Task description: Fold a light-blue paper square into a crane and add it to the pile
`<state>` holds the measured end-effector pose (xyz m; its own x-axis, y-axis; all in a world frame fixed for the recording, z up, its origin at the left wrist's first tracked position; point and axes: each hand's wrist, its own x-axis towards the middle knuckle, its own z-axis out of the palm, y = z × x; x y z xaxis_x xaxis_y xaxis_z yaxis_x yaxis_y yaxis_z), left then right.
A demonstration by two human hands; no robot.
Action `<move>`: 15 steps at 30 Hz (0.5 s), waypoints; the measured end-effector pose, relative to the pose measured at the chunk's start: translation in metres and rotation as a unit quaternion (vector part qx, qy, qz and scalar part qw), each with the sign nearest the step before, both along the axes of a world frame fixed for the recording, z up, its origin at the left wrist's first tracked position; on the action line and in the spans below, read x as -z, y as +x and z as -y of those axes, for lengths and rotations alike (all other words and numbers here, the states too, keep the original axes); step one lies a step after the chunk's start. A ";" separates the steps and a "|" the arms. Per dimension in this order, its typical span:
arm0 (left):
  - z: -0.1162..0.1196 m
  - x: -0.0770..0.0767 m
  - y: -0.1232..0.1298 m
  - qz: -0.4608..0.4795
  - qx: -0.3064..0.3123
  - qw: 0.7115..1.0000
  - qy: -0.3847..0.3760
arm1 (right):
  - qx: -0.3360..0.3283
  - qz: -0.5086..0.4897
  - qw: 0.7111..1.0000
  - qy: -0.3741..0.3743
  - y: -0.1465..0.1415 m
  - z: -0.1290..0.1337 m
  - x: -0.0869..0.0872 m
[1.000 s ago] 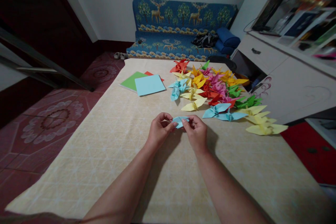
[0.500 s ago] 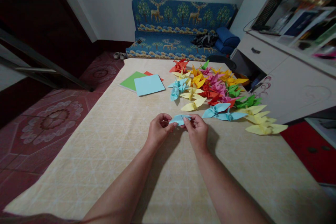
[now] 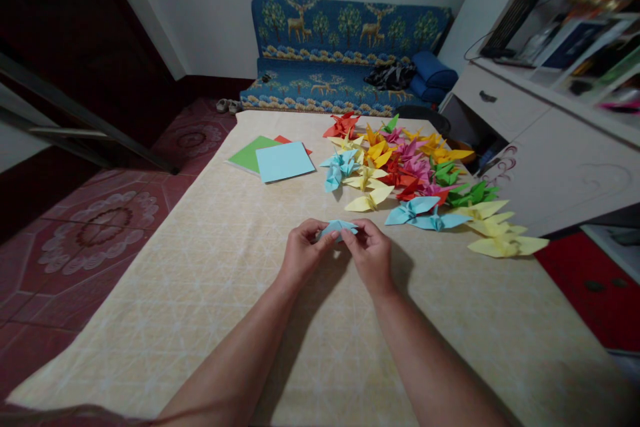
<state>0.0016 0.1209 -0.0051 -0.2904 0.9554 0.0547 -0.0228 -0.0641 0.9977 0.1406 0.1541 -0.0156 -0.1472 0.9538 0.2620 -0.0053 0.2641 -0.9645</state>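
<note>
A small folded piece of light blue paper (image 3: 339, 226) is held between my two hands, over the middle of the table. My left hand (image 3: 304, 250) pinches its left side, thumb on the near face. On its right side my right hand (image 3: 371, 252) grips it, with the thumb close to the left thumb. Beyond the hands lie many folded paper cranes (image 3: 369, 199) in yellow, blue, red, orange, pink and green. Flat square sheets, a light blue one (image 3: 285, 161) on top of green (image 3: 253, 153) and red ones, lie at the back left.
A cream patterned cloth covers the table (image 3: 200, 307). Behind it stands a blue sofa (image 3: 325, 80) with deer on its cover. At the right is a white cabinet (image 3: 565, 153), with a red box (image 3: 590, 280) below. Metal legs (image 3: 75, 140) stand at the left.
The folded blue paper has been turned and tilted between my fingers, and now shows more layered edges. My thumbs have come closer together, the right hand moving slightly left.
</note>
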 end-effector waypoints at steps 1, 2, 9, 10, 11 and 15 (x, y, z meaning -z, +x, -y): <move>0.001 -0.002 -0.001 0.011 0.010 1.000 -0.001 | -0.031 -0.009 0.999 0.004 0.001 0.001 -0.003; 0.002 -0.004 -0.001 0.031 0.024 0.999 -0.003 | -0.058 -0.019 0.998 0.006 0.003 0.003 -0.005; 0.005 -0.011 -0.006 0.125 0.109 0.986 0.022 | -0.076 -0.052 0.995 -0.043 0.008 0.001 -0.013; 0.004 -0.011 -0.006 0.121 0.113 0.986 0.032 | -0.094 -0.054 0.992 -0.059 0.008 0.000 -0.012; 0.004 -0.010 -0.006 0.112 0.116 0.986 0.043 | -0.113 -0.056 0.989 -0.072 0.007 -0.001 -0.012; 0.002 -0.008 -0.008 0.036 0.116 0.990 0.076 | -0.142 -0.066 0.981 -0.114 0.005 -0.002 -0.010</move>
